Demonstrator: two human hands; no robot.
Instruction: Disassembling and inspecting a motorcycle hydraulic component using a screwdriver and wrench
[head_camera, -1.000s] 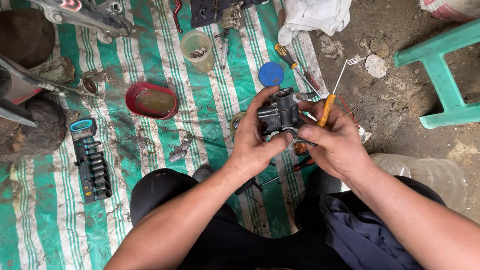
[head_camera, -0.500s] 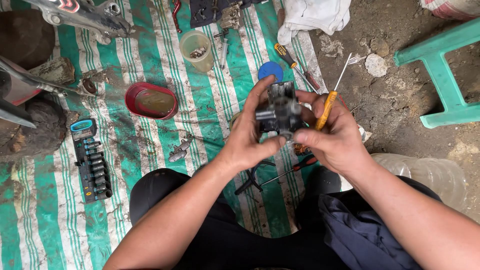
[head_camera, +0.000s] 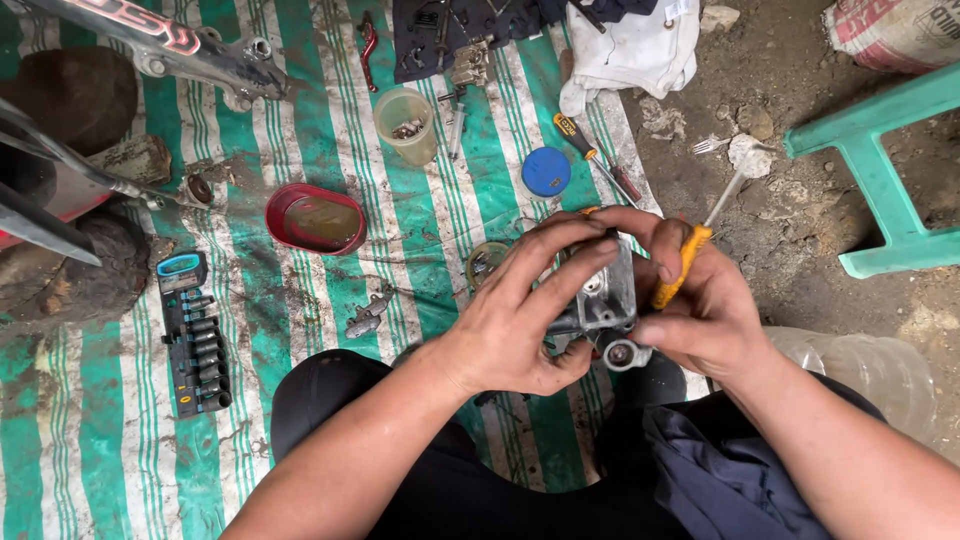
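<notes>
While the head camera looks straight down, the left hand (head_camera: 520, 320) wraps its fingers over the top and near side of a grey metal carburetor body (head_camera: 603, 298), thumb tucked under it, gripping it firmly. The right hand (head_camera: 700, 305) closes on the same carburetor body from the other side and also pinches the orange handle of a screwdriver (head_camera: 680, 265) against its palm, the shaft slanting up and away past the fingers. The carburetor body is held in the air above a green-and-white striped tarp (head_camera: 300, 290), over the person's knees.

Taking the carburetor body as the landmark: just left of it, partly hidden by the left hand, lies a small round tin (head_camera: 485, 262). Further left sits a red bowl (head_camera: 315, 218), and beyond that a black socket set (head_camera: 195, 335). Above it lies a blue round lid (head_camera: 546, 171), with a yellow-handled screwdriver (head_camera: 595, 155) beside the lid and a cloudy plastic cup (head_camera: 405, 125) higher up. Well to the right stands a green plastic stool (head_camera: 880, 170) on bare dirt.
</notes>
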